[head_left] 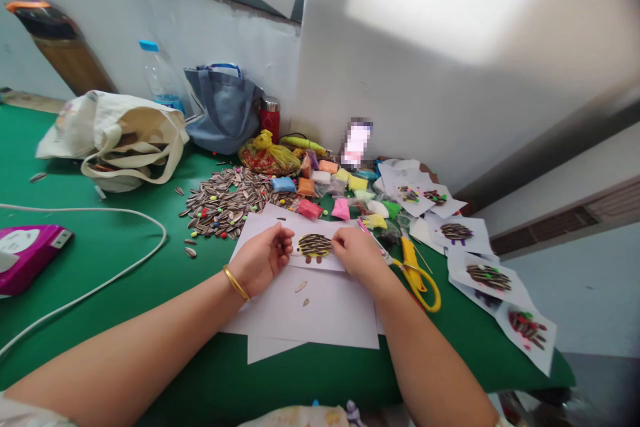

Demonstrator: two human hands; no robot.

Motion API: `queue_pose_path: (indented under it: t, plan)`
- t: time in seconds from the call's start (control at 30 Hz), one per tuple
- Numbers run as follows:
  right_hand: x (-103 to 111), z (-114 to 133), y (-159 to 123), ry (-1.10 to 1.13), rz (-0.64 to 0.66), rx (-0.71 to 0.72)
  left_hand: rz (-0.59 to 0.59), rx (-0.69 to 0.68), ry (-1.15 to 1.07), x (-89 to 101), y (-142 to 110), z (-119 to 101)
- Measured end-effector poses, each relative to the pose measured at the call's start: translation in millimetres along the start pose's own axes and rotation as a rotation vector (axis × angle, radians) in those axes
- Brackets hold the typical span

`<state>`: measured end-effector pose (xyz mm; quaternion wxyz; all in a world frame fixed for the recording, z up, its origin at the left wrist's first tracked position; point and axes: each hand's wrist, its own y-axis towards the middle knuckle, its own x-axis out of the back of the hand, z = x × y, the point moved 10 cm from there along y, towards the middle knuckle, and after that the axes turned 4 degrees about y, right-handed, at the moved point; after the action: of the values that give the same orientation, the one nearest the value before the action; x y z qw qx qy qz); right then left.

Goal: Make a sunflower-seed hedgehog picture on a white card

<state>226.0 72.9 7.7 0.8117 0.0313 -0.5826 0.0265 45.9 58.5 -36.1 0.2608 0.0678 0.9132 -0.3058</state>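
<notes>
A hedgehog picture (315,245) made of striped sunflower seeds on yellow clay, with brown feet, lies on white paper (330,307). My left hand (265,257), with a gold bangle at the wrist, rests at the picture's left side. Its fingers are curled in, and anything between them is hidden. At the hedgehog's right edge, my right hand (359,255) has its fingertips pinched together; I cannot make out what they hold. Two loose seeds (301,287) lie on the paper below. Behind the left hand spreads a pile of sunflower seeds (230,197) mixed with small coloured balls.
Coloured clay packets (310,209) and a lit phone (357,143) stand behind the paper. Yellow-handled scissors (433,290) and a yellow cutter (411,260) lie right, near finished seed pictures (489,277). Bags (220,107), a bottle (160,73) and a white cable (125,273) are left.
</notes>
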Motion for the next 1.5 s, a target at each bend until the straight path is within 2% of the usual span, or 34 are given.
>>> queue_pose_path:
  t: [0.57, 0.77, 0.83, 0.9, 1.0, 1.07, 1.13, 1.27, 1.4, 1.5]
  plan:
    - [1.5, 0.0, -0.8, -0.006, 0.044, 0.012, 0.018, -0.005, -0.038, -1.6, -1.8, -1.7]
    - [20.0, -3.2, -5.0, 0.035, -0.073, 0.02, 0.045, -0.051, 0.015, -2.0, 0.7, -6.1]
    - [24.6, -3.3, -5.6, 0.058, -0.119, 0.027, 0.025, -0.159, 0.156, 3.7, 5.0, -22.9]
    - [27.0, -2.5, -5.6, 0.076, -0.149, 0.039, -0.052, -0.337, 0.415, 14.4, 8.0, -53.2]
    - [28.7, -0.4, -5.4, 0.093, -0.173, 0.06, -0.317, -0.647, 0.993, 31.2, 1.6, -110.0]
    - [28.8, 1.1, -5.7, 0.097, -0.176, 0.07, -0.476, -0.715, 1.414, 36.3, 0.3, -131.5]
    - [29.4, 2.8, -6.5, 0.108, -0.18, 0.082, -0.601, -0.696, 1.667, 44.3, 2.3, -141.8]
    - [30.7, 6.0, -8.1, 0.132, -0.184, 0.096, -0.665, -0.632, 1.861, 52.5, 11.7, -140.8]
    - [31.0, 9.2, -8.2, 0.126, -0.182, 0.114, -0.638, -0.623, 1.881, 53.2, 20.1, -136.2]
    - [32.0, 10.3, -8.3, 0.139, -0.196, 0.125, -0.643, -0.669, 1.868, 50.6, 17.4, -138.3]
